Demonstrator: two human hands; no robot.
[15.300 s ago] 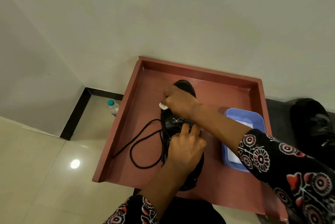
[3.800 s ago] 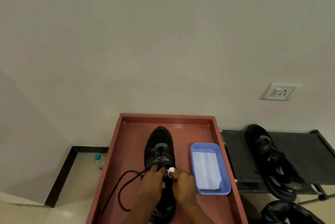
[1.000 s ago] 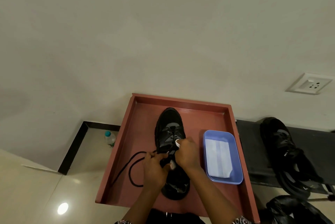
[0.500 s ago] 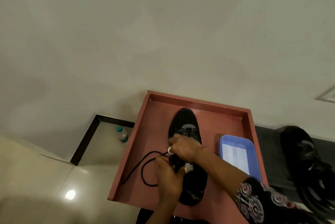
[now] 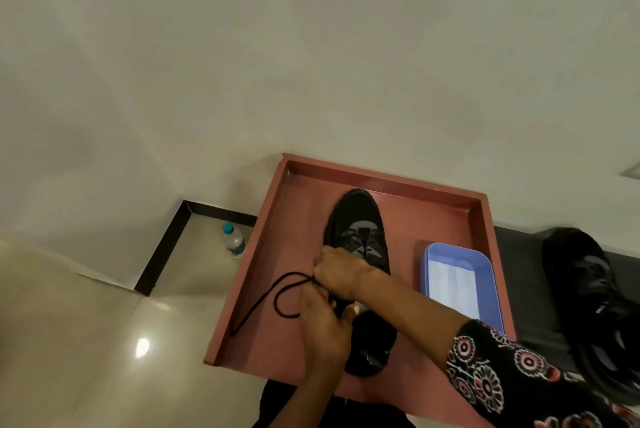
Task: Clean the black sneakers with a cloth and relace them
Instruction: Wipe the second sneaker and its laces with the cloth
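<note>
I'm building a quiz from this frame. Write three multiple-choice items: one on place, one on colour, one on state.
1. Where is the tub relative to the sneaker on the tray?
A. To its right
B. To its left
C. On top of it

2. What colour is the bottle cap?
A. Red
B. Teal
C. Yellow

3. How is the lace?
A. Tied in a bow
B. Missing
C. Loose, trailing left across the tray

Answers: 1 A, the tub sits right of the shoe. 2 B, the cap shows teal. 3 C, a loop runs from the hands to the tray's left edge.
</note>
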